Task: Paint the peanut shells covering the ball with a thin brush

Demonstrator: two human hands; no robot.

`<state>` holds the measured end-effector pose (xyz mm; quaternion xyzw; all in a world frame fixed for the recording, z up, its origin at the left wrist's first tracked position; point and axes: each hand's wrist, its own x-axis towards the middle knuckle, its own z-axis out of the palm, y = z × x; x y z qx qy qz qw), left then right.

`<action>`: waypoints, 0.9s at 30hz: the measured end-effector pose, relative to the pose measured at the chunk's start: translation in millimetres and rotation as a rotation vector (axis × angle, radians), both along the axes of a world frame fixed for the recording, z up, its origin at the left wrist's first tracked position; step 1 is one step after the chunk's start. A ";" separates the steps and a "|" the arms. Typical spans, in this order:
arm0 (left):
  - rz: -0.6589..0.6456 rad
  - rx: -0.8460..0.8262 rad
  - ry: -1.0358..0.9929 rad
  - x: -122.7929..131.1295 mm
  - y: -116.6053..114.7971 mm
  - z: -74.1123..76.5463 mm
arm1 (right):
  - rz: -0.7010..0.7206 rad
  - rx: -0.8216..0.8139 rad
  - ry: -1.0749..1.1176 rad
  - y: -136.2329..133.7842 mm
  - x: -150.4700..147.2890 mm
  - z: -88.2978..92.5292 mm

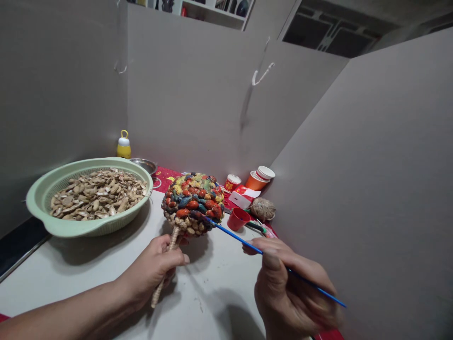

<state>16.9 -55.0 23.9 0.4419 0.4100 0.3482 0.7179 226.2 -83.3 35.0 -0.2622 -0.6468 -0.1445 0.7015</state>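
Note:
My left hand (155, 264) is closed around the rope-wrapped handle (173, 238) of a round craft piece (193, 198) covered in peanut shells. Most of its shells are painted red, orange, yellow, blue and green; those along the lower edge are bare tan. Between the fingers of my right hand (293, 278) is a thin blue paintbrush (237, 237), its tip touching the lower right of the shells. A small red cup (238, 218) stands just beyond the brush.
At left, a pale green colander basin (88, 229) holds many peanut shells. Behind it are a yellow bottle (123, 147) and a metal bowl (144, 165). Stacked paper cups (257, 179), a cotton swab tub (232, 182) and a twine ball (262, 208) sit back right. Grey panels (205, 94) surround the table.

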 end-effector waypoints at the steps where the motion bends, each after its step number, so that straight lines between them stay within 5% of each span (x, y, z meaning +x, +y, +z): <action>1: 0.001 -0.003 -0.002 -0.5 0.5 -0.4 | -0.016 0.005 0.012 0.3 -0.2 0.8; 27: 0.019 -0.014 -0.001 -1.8 3.3 1.0 | 0.011 -0.009 -0.020 -3.3 1.8 -3.8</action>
